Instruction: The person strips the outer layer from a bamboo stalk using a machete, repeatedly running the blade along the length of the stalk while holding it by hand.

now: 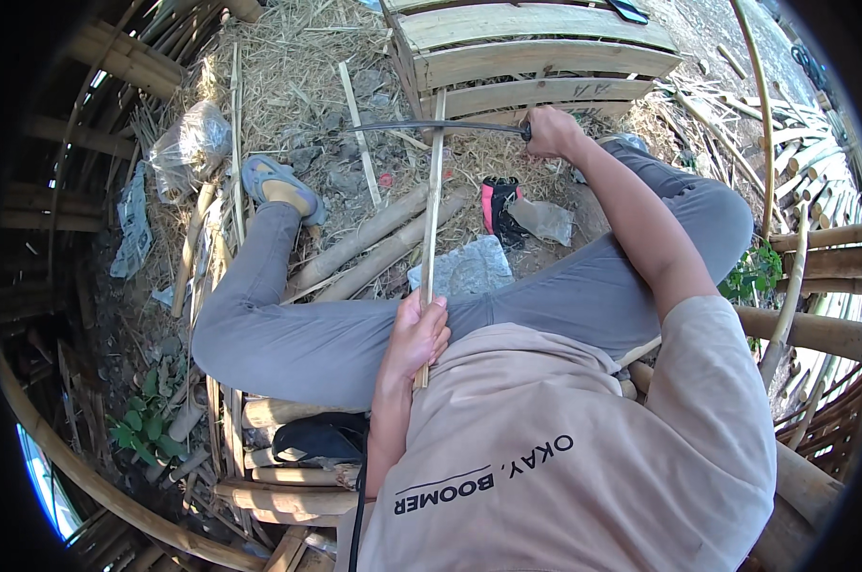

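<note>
My left hand (418, 336) is closed around the lower part of a long, narrow bamboo strip (432, 214), close to my lap. The strip points away from me, its far end reaching the slatted wooden crate (536, 62). Out in front on the right, my right hand (553, 132) grips the dark handle of a long knife (402, 125). Its thin dark blade extends leftward and crosses the strip near the far end. Whether the blade is cutting into the strip or only resting against it, I cannot tell.
Two bamboo poles (369, 238) lie between my legs, near a pale flat slab (461, 265) and a pink-and-black item (499, 205). Another strip (359, 133) lies on the straw-covered ground. A clear plastic bag (192, 148) sits at left; cut bamboo (812, 157) is piled at right.
</note>
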